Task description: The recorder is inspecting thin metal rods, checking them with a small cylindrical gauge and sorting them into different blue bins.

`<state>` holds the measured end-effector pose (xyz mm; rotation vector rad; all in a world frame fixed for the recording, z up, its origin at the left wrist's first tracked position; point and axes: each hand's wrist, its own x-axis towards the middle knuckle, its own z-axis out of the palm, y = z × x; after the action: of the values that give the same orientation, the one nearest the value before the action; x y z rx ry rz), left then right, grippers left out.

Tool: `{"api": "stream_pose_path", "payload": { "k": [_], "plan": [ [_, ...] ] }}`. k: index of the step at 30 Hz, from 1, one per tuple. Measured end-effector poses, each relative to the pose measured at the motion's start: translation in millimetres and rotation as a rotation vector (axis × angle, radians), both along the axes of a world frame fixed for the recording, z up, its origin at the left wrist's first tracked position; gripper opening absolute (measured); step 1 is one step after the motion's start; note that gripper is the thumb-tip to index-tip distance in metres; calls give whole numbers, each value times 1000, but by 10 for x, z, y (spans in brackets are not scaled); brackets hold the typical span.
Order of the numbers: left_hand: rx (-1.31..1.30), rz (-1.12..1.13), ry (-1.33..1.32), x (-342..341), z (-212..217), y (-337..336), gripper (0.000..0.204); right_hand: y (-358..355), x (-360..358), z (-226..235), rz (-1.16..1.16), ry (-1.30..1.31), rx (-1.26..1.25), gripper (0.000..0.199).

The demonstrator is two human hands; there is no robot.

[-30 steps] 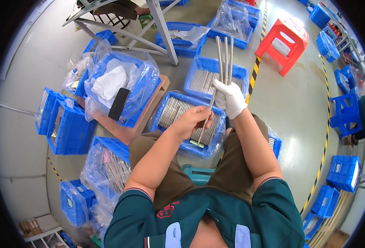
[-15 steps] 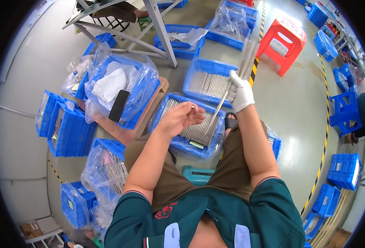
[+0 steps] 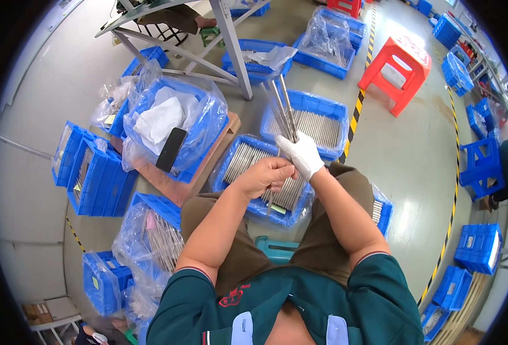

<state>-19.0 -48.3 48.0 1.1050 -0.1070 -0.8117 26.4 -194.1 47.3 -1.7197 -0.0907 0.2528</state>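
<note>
My right hand, in a white glove, grips several thin metal rods that fan upward from its fist. My bare left hand is up against the glove, its thumb and fingers closed on a rod whose lower end juts below the fingers. Both hands are over a blue crate lined with clear plastic, where rows of metal rods lie side by side. Just beyond, a second blue crate holds more such rods.
A black phone rests on a plastic-lined crate at the left, on a wooden pallet. Bagged rods stand nearer. A red stool is at the far right, a table leg ahead. A teal stool lies beneath me.
My right hand has come down and leftward with the rods, which now lean left. The left hand has moved right and down to meet it, its fingers closing on a rod.
</note>
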Motion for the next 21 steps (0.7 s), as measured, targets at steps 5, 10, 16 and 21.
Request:
{"api": "stream_pose_path", "payload": {
  "k": [5, 10, 16, 21],
  "plan": [
    [86, 428, -131, 168, -55, 311, 23, 2, -77, 48, -15, 0, -92, 29],
    [-371, 884, 35, 374, -144, 635, 27, 0, -186, -49, 104, 59, -60, 26],
    [-506, 875, 71, 405, -173, 535, 29, -14, -202, -100, 160, 4, -190, 25],
    [-457, 849, 50, 399, -247, 458, 30, 6, -214, -115, 91, 66, -124, 23]
  ]
}}
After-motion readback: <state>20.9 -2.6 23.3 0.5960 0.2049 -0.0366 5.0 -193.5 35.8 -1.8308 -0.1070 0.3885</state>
